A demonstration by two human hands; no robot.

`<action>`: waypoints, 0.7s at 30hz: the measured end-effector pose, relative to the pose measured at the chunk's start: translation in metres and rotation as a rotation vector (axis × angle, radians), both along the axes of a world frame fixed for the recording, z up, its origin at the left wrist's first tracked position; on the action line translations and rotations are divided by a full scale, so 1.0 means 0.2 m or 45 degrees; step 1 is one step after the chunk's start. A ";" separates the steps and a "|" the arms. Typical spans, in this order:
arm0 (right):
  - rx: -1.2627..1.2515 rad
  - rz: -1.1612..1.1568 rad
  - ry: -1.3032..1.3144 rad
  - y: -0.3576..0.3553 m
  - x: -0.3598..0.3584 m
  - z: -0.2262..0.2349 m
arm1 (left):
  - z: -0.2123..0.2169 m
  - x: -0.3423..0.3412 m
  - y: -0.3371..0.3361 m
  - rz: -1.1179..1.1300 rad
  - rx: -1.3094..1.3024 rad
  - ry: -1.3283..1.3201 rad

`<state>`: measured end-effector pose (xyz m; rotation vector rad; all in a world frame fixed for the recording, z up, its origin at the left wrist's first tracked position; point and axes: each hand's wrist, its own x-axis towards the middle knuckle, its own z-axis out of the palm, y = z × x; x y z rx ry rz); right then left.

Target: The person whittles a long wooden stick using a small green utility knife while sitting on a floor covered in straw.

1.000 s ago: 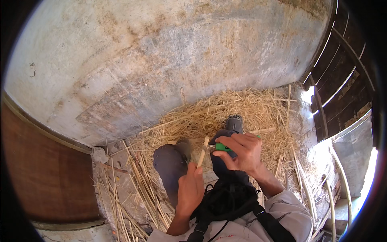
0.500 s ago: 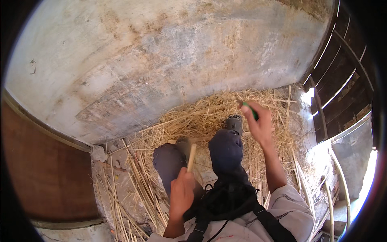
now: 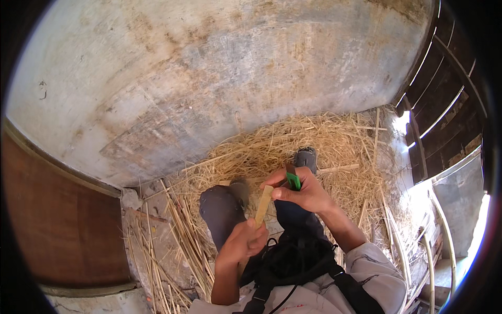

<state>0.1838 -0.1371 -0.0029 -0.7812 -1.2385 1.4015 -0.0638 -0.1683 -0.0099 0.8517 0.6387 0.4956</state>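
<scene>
Back to the stick (image 3: 264, 205) the right hand (image 3: 307, 192) is brought, green tool (image 3: 293, 181) clamped; left hand (image 3: 242, 242), clamped on the stick, is best kept steady.

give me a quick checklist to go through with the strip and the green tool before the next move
1. Pale strip gripped: ok, the left hand closes around its lower part.
2. Green tool held: ok, in the right hand.
3. Right-hand fingers well away from the strip: not ok, they are at its upper end.
4. Tool's dark end apart from the strip: ok, it points toward the wall.
5. Tool's edge sharp: cannot tell, too small to judge.
</scene>
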 end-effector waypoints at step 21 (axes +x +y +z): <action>1.007 -0.508 -1.160 -0.06 0.04 -0.05 | 0.00 0.06 -0.03 0.358 0.410 0.282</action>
